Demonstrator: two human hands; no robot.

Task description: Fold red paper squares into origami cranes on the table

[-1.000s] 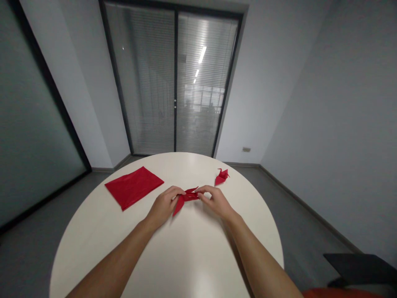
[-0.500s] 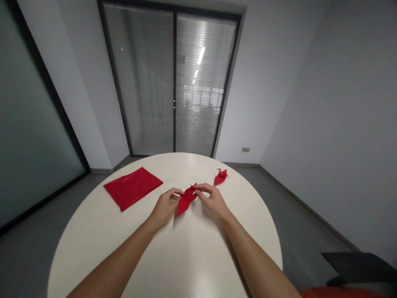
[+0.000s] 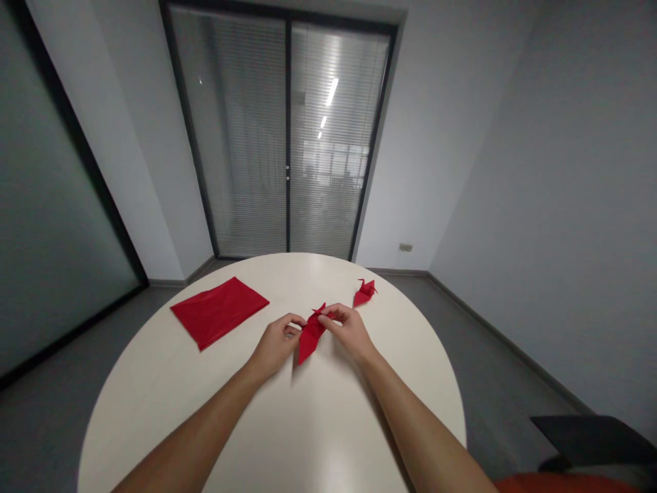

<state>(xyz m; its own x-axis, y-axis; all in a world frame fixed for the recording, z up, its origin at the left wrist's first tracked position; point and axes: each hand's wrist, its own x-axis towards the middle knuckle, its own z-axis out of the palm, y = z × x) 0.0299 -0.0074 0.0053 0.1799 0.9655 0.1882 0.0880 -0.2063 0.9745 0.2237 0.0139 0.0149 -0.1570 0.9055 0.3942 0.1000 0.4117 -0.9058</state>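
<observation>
Between my two hands, a little above the table, is a red origami crane of folded paper. My left hand pinches its left edge between thumb and fingers. On the other side my right hand is closed on its upper right part, thumb on top. One broad pointed wing hangs down toward me; thin tips stick up at the far end. The paper under my right fingers is hidden. A second red origami crane stands on the table beyond my right hand.
Flat red paper lies on the left of the round white table. A black and orange chair stands at the lower right, by the table's edge. Glass doors with blinds are behind the table.
The crane in my hands has turned and tilted slightly, its near wing now lower and pointing more toward me. My left hand has shifted a little to the right.
</observation>
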